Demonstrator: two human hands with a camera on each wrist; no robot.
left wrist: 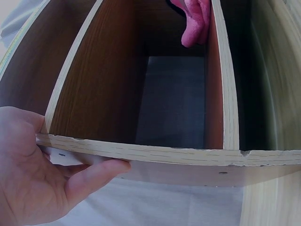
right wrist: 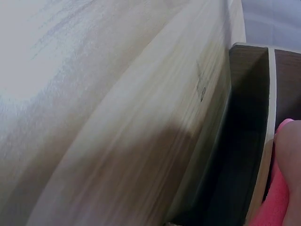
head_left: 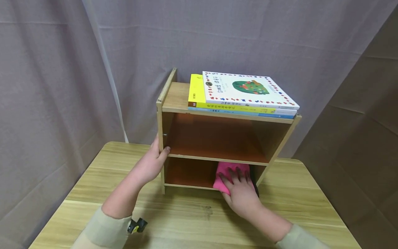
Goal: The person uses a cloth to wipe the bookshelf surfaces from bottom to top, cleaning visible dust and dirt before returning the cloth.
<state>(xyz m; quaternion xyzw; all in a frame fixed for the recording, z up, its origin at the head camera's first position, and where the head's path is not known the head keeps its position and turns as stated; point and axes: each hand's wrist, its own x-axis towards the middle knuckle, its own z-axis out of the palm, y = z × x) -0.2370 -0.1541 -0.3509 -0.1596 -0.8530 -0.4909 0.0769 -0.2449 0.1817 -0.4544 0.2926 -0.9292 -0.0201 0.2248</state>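
Progress of the cleaning-like work: it seems to be under way, because a soft pink cloth (head_left: pixel 225 168) lies in use under one of the hands; which boards are already done, the pictures cannot tell
What is left: the cloth is not yet put aside; more than this cannot be judged
Pink cloth: in the right part of the lower compartment (head_left: pixel 189 171) of a light-wood shelf unit with red-brown inside boards (head_left: pixel 177 95), near its front edge
Right hand (head_left: pixel 244 197): fingers spread and rather straight, resting on the cloth from above, without curling round it
Left hand (head_left: pixel 152 164): closed round the front edge of the unit's left side panel (head_left: pixel 160 128), just where the middle board meets it; it seems to steady the unit
Upper compartment (head_left: pixel 214 135): neither hand works inside it
Top board: a white picture book with a green drawing (head_left: pixel 248 88) lies over a yellow book (head_left: pixel 195 91) and a blue-spined book (head_left: pixel 202 109)
Surface: a pale wooden tabletop (head_left: pixel 177 221), on which the unit stands upright
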